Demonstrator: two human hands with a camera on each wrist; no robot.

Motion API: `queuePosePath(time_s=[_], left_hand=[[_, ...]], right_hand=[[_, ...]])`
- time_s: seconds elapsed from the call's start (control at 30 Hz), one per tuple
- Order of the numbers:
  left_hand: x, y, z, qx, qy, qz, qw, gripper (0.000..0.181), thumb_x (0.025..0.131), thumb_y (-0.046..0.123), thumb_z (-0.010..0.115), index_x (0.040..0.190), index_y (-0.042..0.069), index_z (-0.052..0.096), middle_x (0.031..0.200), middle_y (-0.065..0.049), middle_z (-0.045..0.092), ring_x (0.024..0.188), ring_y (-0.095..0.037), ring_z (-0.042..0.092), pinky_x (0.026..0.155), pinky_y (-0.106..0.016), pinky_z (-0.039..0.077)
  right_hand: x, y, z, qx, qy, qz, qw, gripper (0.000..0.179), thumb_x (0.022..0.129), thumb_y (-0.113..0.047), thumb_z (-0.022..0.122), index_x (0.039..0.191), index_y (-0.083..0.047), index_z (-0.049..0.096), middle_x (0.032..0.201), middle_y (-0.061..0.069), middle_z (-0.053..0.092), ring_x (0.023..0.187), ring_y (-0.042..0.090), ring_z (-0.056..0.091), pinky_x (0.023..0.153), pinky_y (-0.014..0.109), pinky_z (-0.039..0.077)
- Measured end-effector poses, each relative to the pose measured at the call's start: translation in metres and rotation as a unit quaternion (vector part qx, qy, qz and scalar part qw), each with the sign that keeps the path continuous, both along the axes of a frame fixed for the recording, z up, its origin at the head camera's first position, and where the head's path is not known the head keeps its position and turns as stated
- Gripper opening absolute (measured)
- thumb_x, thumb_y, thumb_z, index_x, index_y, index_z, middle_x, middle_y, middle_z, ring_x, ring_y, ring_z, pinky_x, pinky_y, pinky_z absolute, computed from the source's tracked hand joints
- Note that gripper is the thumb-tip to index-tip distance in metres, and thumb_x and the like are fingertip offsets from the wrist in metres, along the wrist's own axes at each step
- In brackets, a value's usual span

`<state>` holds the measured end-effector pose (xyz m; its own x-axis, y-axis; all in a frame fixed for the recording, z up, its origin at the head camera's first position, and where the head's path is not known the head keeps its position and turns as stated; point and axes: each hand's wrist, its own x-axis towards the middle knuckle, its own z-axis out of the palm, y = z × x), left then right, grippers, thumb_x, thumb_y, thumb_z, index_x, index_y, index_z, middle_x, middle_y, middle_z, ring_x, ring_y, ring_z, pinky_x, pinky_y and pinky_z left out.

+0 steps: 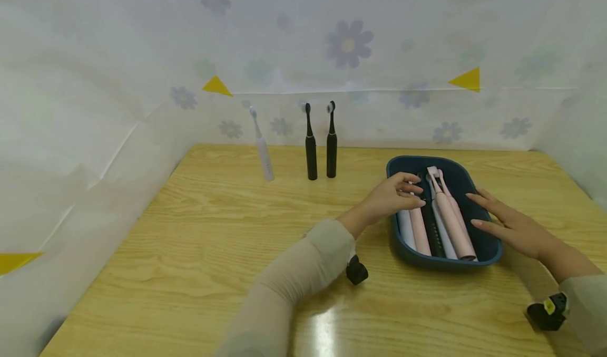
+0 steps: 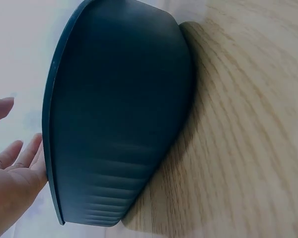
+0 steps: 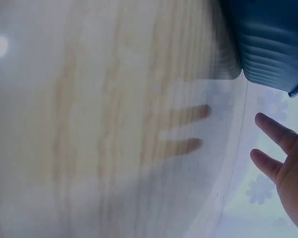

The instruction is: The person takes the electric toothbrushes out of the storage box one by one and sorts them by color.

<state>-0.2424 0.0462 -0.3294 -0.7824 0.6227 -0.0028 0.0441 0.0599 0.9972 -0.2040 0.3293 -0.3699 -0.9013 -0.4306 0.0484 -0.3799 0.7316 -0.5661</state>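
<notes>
A dark blue bin [image 1: 446, 264] on the right of the table holds several electric toothbrushes, among them a pink toothbrush [image 1: 452, 220] and a black toothbrush [image 1: 430, 230]. My left hand [image 1: 391, 196] reaches over the bin's left rim, fingers slightly bent above the toothbrushes. In the left wrist view, the thumb and fingers of the left hand [image 2: 15, 178] are spread apart with nothing between them. At the bin's right rim my right hand [image 1: 514, 228] has its fingers extended, two of them reaching over the edge. The right wrist view shows the right hand [image 3: 293, 158] with spread fingers beside the bin [image 3: 273, 44].
Three electric toothbrushes stand upright toward the back of the table [image 1: 213, 230]: a white toothbrush [image 1: 264, 156] at the left, slightly tilted, and two black ones, the nearer-left black toothbrush [image 1: 311, 156] and its neighbour [image 1: 331, 154]. Behind them hangs a flower-patterned sheet [image 1: 284, 46].
</notes>
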Motion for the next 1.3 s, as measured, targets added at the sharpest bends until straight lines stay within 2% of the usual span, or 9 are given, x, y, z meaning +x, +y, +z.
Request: queuePosePath(time_s=[0.1, 0.2, 0.37, 0.47, 0.77, 0.87, 0.97, 1.17, 1.3], left_hand=[[-0.008, 0.008, -0.008, -0.015, 0.006, 0.006, 0.9999, 0.047, 0.081, 0.006, 0.06, 0.124, 0.01, 0.041, 0.111, -0.004, 0.053, 0.092, -0.007, 0.053, 0.073, -0.02, 0.044], [-0.014, 0.015, -0.012, -0.038, 0.012, 0.018, 0.999, 0.05, 0.08, 0.008, 0.061, 0.125, 0.013, 0.041, 0.111, 0.0, 0.053, 0.091, -0.006, 0.054, 0.073, -0.02, 0.044], [-0.019, 0.026, -0.01, -0.094, 0.017, 0.015, 0.9953, 0.054, 0.079, 0.013, 0.063, 0.127, 0.019, 0.04, 0.11, 0.005, 0.052, 0.091, -0.005, 0.053, 0.073, -0.021, 0.043], [-0.021, 0.032, -0.009, -0.12, 0.019, 0.007, 0.9925, 0.056, 0.078, 0.015, 0.064, 0.128, 0.02, 0.039, 0.113, 0.004, 0.05, 0.093, -0.007, 0.052, 0.073, -0.021, 0.043], [-0.027, 0.051, -0.011, -0.16, -0.008, -0.009, 0.9871, 0.056, 0.077, 0.011, 0.064, 0.127, 0.018, 0.04, 0.113, 0.001, 0.049, 0.089, -0.01, 0.052, 0.067, -0.023, 0.045], [-0.027, 0.056, -0.011, -0.191, 0.0, -0.022, 0.9814, 0.056, 0.078, 0.012, 0.063, 0.128, 0.02, 0.039, 0.114, 0.001, 0.049, 0.09, -0.009, 0.051, 0.066, -0.022, 0.045], [-0.026, 0.063, -0.012, -0.231, 0.019, -0.029, 0.9723, 0.057, 0.079, 0.015, 0.063, 0.129, 0.022, 0.038, 0.11, 0.004, 0.051, 0.088, -0.007, 0.052, 0.063, -0.02, 0.045], [-0.022, 0.076, -0.019, -0.283, 0.064, -0.021, 0.9568, 0.058, 0.079, 0.023, 0.063, 0.13, 0.023, 0.037, 0.119, 0.009, 0.046, 0.075, -0.007, 0.054, 0.056, -0.018, 0.044], [-0.019, 0.082, -0.023, -0.318, 0.109, 0.0, 0.9417, 0.055, 0.077, 0.031, 0.063, 0.128, 0.026, 0.04, 0.119, 0.011, 0.046, 0.085, -0.003, 0.052, 0.066, -0.017, 0.041]], right_hand=[[0.0, -0.001, 0.0, -0.001, -0.004, -0.002, 1.0, 0.061, 0.089, -0.016, 0.048, 0.139, -0.015, 0.014, 0.142, 0.007, -0.006, 0.123, 0.044, 0.003, 0.076, 0.066, 0.021], [0.0, -0.001, -0.001, -0.001, -0.009, 0.001, 1.0, 0.061, 0.09, -0.017, 0.046, 0.14, -0.015, 0.012, 0.142, 0.008, -0.008, 0.123, 0.045, 0.001, 0.075, 0.067, 0.021], [0.001, 0.0, -0.001, 0.002, -0.019, 0.0, 0.9998, 0.061, 0.09, -0.018, 0.045, 0.14, -0.016, 0.01, 0.142, 0.009, -0.01, 0.121, 0.049, 0.003, 0.074, 0.066, 0.022], [0.0, 0.0, 0.0, 0.004, -0.023, 0.0, 0.9997, 0.061, 0.091, -0.019, 0.044, 0.14, -0.016, 0.009, 0.142, 0.01, -0.01, 0.12, 0.051, 0.005, 0.074, 0.066, 0.021], [-0.001, 0.0, -0.001, -0.008, -0.024, 0.002, 0.9997, 0.06, 0.091, -0.017, 0.044, 0.14, -0.016, 0.009, 0.142, 0.009, -0.01, 0.121, 0.049, 0.002, 0.074, 0.067, 0.02], [-0.001, 0.001, -0.001, -0.015, -0.022, 0.004, 0.9996, 0.06, 0.091, -0.016, 0.043, 0.14, -0.015, 0.009, 0.142, 0.008, -0.01, 0.12, 0.05, 0.003, 0.074, 0.067, 0.02], [0.0, 0.002, -0.002, -0.021, -0.02, 0.008, 0.9995, 0.059, 0.091, -0.015, 0.043, 0.14, -0.014, 0.009, 0.142, 0.009, -0.009, 0.12, 0.051, 0.004, 0.073, 0.068, 0.02], [0.001, 0.002, -0.003, -0.022, -0.021, 0.011, 0.9995, 0.058, 0.092, -0.015, 0.042, 0.14, -0.014, 0.009, 0.141, 0.013, -0.009, 0.12, 0.05, 0.003, 0.073, 0.069, 0.019], [0.002, 0.003, -0.003, -0.02, -0.019, 0.01, 0.9996, 0.058, 0.092, -0.015, 0.042, 0.14, -0.014, 0.009, 0.141, 0.013, -0.009, 0.119, 0.051, 0.004, 0.073, 0.068, 0.02]])
